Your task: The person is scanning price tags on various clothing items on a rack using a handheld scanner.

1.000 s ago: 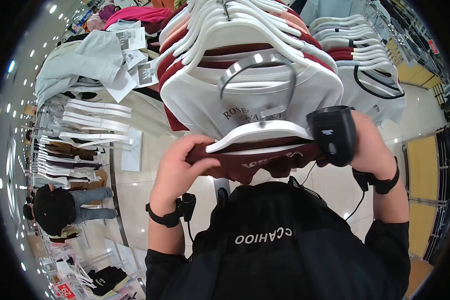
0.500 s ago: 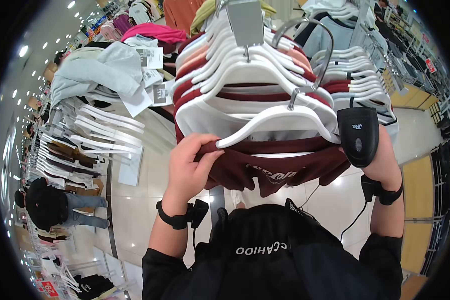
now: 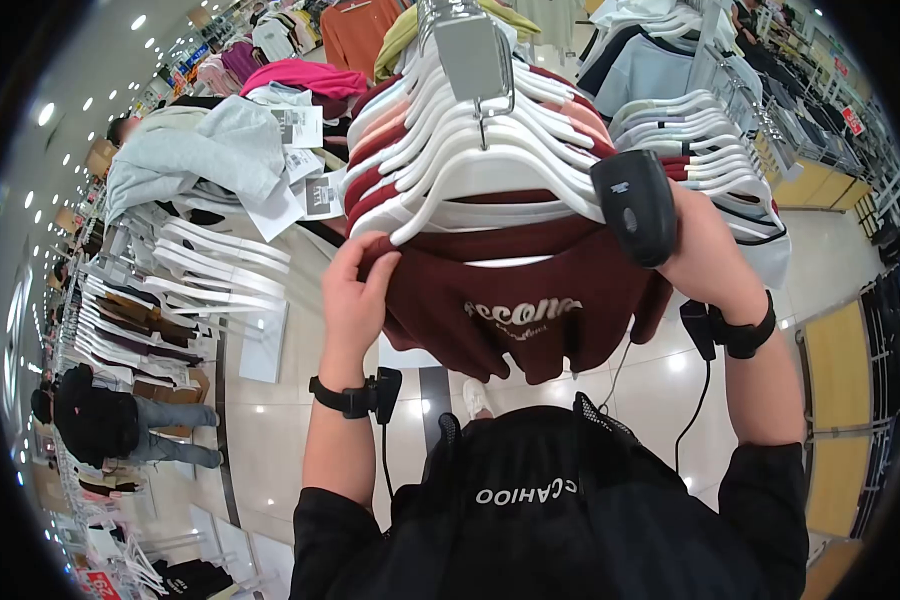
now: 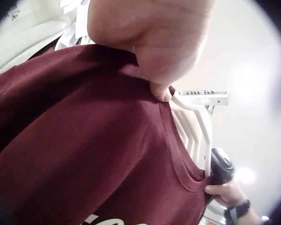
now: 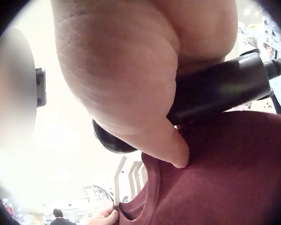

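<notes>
1. Two hands are spanning the maroon shirt [image 3: 430,300]: the left hand [image 3: 358,295] is pinching one shoulder between thumb and fingers, beside an end of the white hanger [image 4: 207,140].
2. At the opposite shoulder, the right hand [image 3: 705,240] is holding a black scanner [image 3: 635,208], its thumb resting on the cloth.
3. Between the grips, fabric is draping in loose folds, suggesting a light, soft, hardly fragile knit; the shoulders, over the hanger, are looking like the surest hold, the neckline likelier to stretch.
4. Inside the neckline, the hanger is probably supplying all stiffness, its smooth arms perhaps letting cloth slip.
5. Beyond both grips, other garments [image 3: 368,185] are hanging near a metal fitting [image 3: 473,62].
</notes>
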{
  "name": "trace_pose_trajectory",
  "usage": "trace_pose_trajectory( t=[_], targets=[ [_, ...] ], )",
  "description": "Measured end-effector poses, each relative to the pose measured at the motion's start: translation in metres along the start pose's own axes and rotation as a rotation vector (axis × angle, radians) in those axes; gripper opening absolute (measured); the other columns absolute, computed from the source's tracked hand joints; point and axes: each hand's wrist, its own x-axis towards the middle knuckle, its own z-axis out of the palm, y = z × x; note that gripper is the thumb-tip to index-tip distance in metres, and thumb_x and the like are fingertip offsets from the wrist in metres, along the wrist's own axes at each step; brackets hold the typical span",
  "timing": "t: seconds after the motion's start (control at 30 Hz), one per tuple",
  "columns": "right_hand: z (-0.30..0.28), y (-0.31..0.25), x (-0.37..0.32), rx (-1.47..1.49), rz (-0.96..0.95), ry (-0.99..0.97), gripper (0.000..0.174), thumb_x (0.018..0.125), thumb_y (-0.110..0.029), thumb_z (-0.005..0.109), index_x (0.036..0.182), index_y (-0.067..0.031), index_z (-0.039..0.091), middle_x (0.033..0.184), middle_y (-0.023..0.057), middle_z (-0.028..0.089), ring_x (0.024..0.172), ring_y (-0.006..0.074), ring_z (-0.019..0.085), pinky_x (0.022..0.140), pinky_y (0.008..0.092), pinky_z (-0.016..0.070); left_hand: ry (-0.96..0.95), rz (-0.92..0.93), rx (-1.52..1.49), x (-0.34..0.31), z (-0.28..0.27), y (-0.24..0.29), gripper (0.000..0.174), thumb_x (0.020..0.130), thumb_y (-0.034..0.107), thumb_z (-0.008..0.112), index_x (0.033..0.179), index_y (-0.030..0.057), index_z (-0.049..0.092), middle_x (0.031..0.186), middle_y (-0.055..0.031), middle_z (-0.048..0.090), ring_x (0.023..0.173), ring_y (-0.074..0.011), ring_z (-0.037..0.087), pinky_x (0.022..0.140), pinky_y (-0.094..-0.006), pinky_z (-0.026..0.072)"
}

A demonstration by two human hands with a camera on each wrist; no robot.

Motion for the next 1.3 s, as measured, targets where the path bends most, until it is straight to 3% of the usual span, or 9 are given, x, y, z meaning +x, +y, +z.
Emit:
trace_pose_trajectory(
  t=[0.2,0.33,0.47,0.6,0.73,0.8,0.97,1.27,1.3],
  targets=[
    [0.009,0.036,-0.033,-0.074,0.101,0.289,0.036,0.079,-0.007,0.079,0.110,-0.0008,0.063,0.094,0.0108,0.069,0.084,0.0222,0.065,0.081,0.0332,0.0513,0.048,-0.144,-0.308,-0.015,-0.005,-0.042,0.025,0.099,0.009,0.059,0.121,-0.0011,0.061,0.110,-0.0044,0.068,0.099,-0.0109,0.062,0.088,-0.0255,0.0488],
    [0.028,0.080,-0.061,0.151,0.322,0.374,0.031,0.080,-0.011,0.080,0.104,-0.0011,0.064,0.091,0.0064,0.068,0.081,0.0175,0.062,0.078,0.0332,0.0509,0.099,-0.245,-0.271,-0.042,-0.001,-0.074,0.021,0.097,0.012,0.063,0.112,-0.0032,0.064,0.099,-0.0064,0.070,0.093,-0.0128,0.064,0.084,-0.0280,0.0502],
    [0.058,0.121,-0.091,0.169,0.426,0.467,0.026,0.080,-0.010,0.078,0.099,-0.0004,0.065,0.086,0.0051,0.068,0.079,0.0163,0.062,0.075,0.0330,0.0510,0.127,-0.357,-0.003,-0.096,-0.002,-0.134,0.024,0.096,0.018,0.066,0.105,-0.0048,0.066,0.095,-0.0107,0.072,0.087,-0.0167,0.066,0.079,-0.0322,0.0515],
    [0.096,0.182,-0.145,0.135,0.716,0.479,0.029,0.079,-0.012,0.079,0.101,0.0002,0.065,0.090,0.0082,0.070,0.083,0.0190,0.065,0.078,0.0344,0.0512,-0.180,-0.714,0.452,-0.184,-0.019,-0.190,0.029,0.095,0.028,0.066,0.106,0.0008,0.068,0.091,-0.0181,0.071,0.088,-0.0303,0.069,0.080,-0.0360,0.0529],
    [0.151,0.233,-0.231,0.004,0.806,0.426,0.035,0.077,-0.009,0.077,0.108,-0.0006,0.064,0.099,0.0156,0.071,0.093,0.0311,0.068,0.084,0.0399,0.0516,-0.521,-0.606,0.415,-0.323,-0.041,-0.272,0.031,0.095,0.033,0.063,0.104,0.0049,0.072,0.096,-0.0198,0.072,0.097,-0.0347,0.069,0.084,-0.0413,0.0533],
    [0.176,0.236,-0.272,-0.069,0.848,0.347,0.041,0.074,-0.008,0.079,0.110,-0.0001,0.062,0.100,0.0159,0.070,0.096,0.0334,0.067,0.086,0.0413,0.0511,-0.684,-0.844,0.347,-0.372,-0.049,-0.284,0.033,0.093,0.036,0.065,0.105,0.0059,0.074,0.096,-0.0179,0.073,0.094,-0.0314,0.070,0.084,-0.0404,0.0537],
    [0.224,0.205,-0.326,-0.072,0.964,-0.022,0.042,0.071,-0.006,0.077,0.109,-0.0003,0.061,0.099,0.0203,0.071,0.098,0.0381,0.068,0.086,0.0431,0.0525,-0.582,-1.242,0.180,-0.414,-0.058,-0.272,0.045,0.091,0.041,0.067,0.112,0.0008,0.071,0.099,-0.0133,0.075,0.088,-0.0235,0.071,0.082,-0.0373,0.0548],
    [0.305,0.140,-0.252,-0.080,0.796,-0.332,0.050,0.067,-0.012,0.081,0.111,-0.0003,0.062,0.102,0.0207,0.071,0.099,0.0379,0.068,0.088,0.0435,0.0537,-0.455,-0.994,0.074,-0.387,-0.102,-0.305,0.044,0.093,0.039,0.062,0.114,0.0007,0.070,0.105,-0.0182,0.072,0.097,-0.0297,0.069,0.087,-0.0394,0.0528],
    [0.314,0.128,-0.236,-0.084,0.783,-0.331,0.048,0.068,-0.014,0.080,0.110,0.0002,0.061,0.100,0.0217,0.071,0.098,0.0392,0.068,0.087,0.0444,0.0539,-0.425,-0.953,0.051,-0.390,-0.112,-0.306,0.038,0.094,0.031,0.063,0.113,-0.0003,0.069,0.094,-0.0089,0.073,0.084,-0.0182,0.066,0.078,-0.0338,0.0531]
  ],
)
